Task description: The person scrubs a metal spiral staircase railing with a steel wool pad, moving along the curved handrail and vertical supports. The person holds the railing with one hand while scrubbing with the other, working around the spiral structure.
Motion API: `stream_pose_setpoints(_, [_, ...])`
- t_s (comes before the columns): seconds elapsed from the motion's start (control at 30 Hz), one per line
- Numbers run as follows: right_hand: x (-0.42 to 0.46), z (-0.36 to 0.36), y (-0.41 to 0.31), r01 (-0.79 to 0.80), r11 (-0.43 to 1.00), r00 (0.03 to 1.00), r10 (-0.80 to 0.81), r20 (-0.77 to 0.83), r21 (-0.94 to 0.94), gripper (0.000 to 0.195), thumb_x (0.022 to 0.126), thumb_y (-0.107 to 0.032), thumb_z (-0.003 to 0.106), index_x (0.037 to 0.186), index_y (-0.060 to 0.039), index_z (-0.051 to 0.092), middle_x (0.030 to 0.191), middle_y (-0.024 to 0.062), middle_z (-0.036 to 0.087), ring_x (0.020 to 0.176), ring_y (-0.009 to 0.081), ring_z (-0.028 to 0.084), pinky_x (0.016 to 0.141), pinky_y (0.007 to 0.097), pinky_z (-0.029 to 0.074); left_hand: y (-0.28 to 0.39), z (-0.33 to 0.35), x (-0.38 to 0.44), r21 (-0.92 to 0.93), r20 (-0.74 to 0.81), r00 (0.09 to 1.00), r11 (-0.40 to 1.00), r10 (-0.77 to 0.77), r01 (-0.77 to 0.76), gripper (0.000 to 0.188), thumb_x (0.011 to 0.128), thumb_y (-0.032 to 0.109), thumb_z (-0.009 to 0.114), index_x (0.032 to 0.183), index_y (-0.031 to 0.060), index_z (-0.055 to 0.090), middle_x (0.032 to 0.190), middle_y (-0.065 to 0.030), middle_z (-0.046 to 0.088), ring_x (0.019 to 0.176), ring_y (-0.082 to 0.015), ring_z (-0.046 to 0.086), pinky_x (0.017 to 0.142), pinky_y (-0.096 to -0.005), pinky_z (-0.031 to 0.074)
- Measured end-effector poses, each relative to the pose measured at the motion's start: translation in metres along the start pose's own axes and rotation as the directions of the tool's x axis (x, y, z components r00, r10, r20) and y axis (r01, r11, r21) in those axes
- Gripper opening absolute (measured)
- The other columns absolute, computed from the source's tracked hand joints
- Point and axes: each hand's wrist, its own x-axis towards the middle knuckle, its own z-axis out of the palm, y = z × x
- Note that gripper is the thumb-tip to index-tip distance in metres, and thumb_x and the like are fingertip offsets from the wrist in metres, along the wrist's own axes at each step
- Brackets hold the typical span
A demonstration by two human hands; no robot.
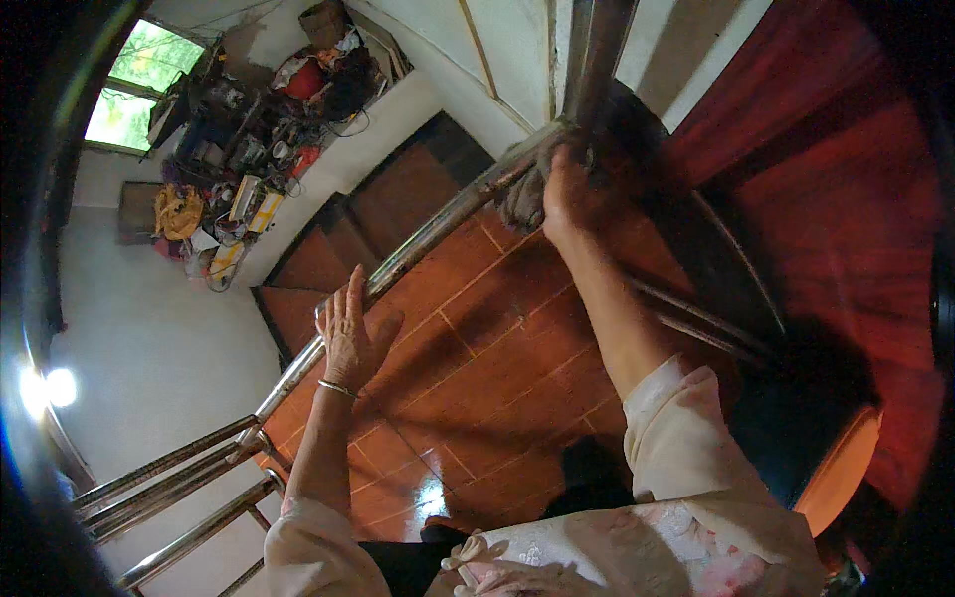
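A shiny metal handrail (425,231) runs diagonally over the stairwell, up to a post (597,60) at the top. My left hand (349,336), with a bangle (336,387) at its wrist, rests against the rail's lower left part, fingers extended and thumb apart. Near the post, my right hand (565,190) is closed on a grey-brown cloth (522,200), which lies against the rail's upper end. The fingers of my right hand are partly hidden and slightly blurred.
Metal railing bars (171,477) stand at lower left. Dark-edged stairs (403,194) lie beyond the rail; a tiled floor (477,373) is below me. A ledge (403,101) holds cluttered items. At right are a dark red surface (835,224) and a round orange-topped object (843,470).
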Motion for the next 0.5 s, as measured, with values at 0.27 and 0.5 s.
stream_pose_setpoints(0.27, [-0.020,0.040,0.036,0.018,0.974,0.989,0.016,-0.149,0.226,0.065,0.095,-0.044,0.047,0.144,-0.0057,0.029,0.148,0.0108,0.034,0.132,0.0278,0.036,0.109,0.0402,0.028,0.004,0.002,0.000,-0.009,0.006,0.999,0.999,-0.040,0.040,0.082,0.080,0.049,0.065,0.145,0.0114,0.030,0.126,-0.0159,0.048,0.118,-0.0354,0.043,0.103,-0.0518,0.023])
stream_pose_setpoints(0.5, [-0.093,0.087,0.024,-0.157,0.616,0.988,0.097,0.124,0.772,0.071,0.097,-0.054,0.037,0.146,-0.0046,0.026,0.146,0.0105,0.035,0.130,0.0237,0.037,0.108,0.0352,0.029,0.004,-0.004,0.004,-0.051,-0.005,1.000,0.999,0.003,-0.004,0.077,0.087,0.058,0.050,0.145,0.0114,0.031,0.127,-0.0130,0.049,0.116,-0.0302,0.045,0.101,-0.0480,0.024])
